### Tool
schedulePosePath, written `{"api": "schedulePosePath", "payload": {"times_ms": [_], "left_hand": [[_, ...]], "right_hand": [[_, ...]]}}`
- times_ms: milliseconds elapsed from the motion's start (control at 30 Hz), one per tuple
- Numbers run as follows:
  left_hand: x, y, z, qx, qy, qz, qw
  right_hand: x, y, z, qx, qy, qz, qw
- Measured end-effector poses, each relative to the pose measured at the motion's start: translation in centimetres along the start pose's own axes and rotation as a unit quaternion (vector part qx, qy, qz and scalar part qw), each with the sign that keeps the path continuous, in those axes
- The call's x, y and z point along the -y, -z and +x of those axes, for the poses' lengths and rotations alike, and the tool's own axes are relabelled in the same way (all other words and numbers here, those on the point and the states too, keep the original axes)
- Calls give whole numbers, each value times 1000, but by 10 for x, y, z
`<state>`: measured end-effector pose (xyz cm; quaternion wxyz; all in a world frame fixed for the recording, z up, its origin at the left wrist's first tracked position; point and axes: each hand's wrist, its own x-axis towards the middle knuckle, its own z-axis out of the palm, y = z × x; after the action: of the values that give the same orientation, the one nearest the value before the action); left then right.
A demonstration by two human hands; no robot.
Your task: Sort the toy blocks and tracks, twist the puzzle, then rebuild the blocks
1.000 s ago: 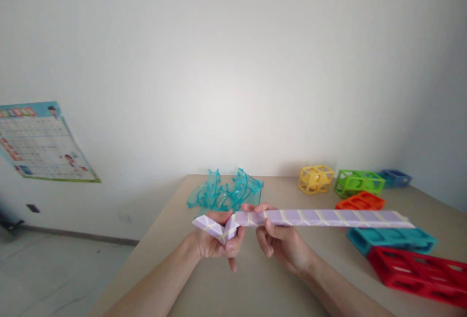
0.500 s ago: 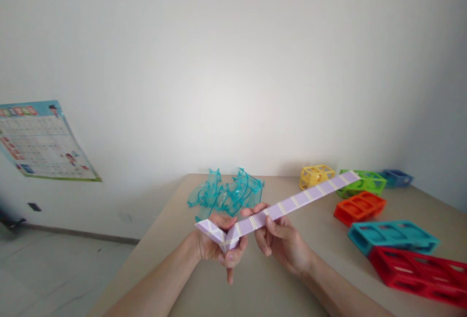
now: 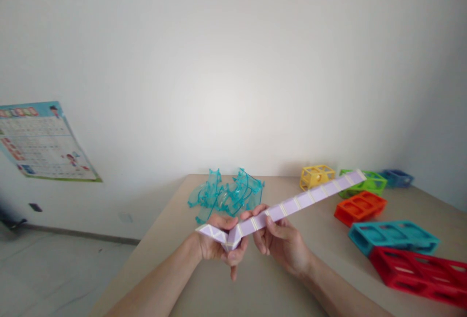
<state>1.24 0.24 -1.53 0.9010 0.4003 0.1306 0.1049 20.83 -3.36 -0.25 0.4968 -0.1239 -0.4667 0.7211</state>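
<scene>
One lilac strip [image 3: 299, 202], illegible poster [image 3: 45, 144]

Cropped, Covered and Unreadable

The left edge cuts off the poster [image 3: 51, 146], its print too small to read, and a dark object [image 3: 10, 222] too blurred to identify. At right, the red block [image 3: 419, 273] runs out of view; the tabletop [image 3: 248, 295] is cropped on its near side. The purple strip [image 3: 299, 202] hides part of the left hand [image 3: 218, 251], some fingers of the right hand [image 3: 286, 239] and part of the green block [image 3: 375, 183]. Overlap makes the turquoise pieces [image 3: 226, 195] uncountable.
</scene>
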Motion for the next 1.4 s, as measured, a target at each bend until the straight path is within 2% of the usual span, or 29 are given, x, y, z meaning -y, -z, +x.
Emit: {"api": "schedulePosePath", "payload": {"times_ms": [167,333,467,700,833,933,1000,1400], "left_hand": [[1,-1,1,-7,-11,1,1000],[0,-5,6,-21,-32,-30,999],[-3,-10,6,-39,-91,-52,994],[-3,-20,7,-34,-199,-57,978],[0,-19,14,-104,-260,-30,960],[3,-15,20,-205,-251,19,946],[4,-12,23,-247,-249,40,936],[2,-15,22,-267,-274,55,922]], "right_hand": [[1,-1,0,0,4,10,1000],[3,-1,3,-56,42,30,997],[3,1,5,-97,68,35,992],[5,3,8,-156,105,26,982],[3,5,10,-168,100,20,981],[0,6,10,-174,90,-7,981],[-2,6,9,-174,86,-28,981],[-3,6,8,-177,83,-54,979]]}}
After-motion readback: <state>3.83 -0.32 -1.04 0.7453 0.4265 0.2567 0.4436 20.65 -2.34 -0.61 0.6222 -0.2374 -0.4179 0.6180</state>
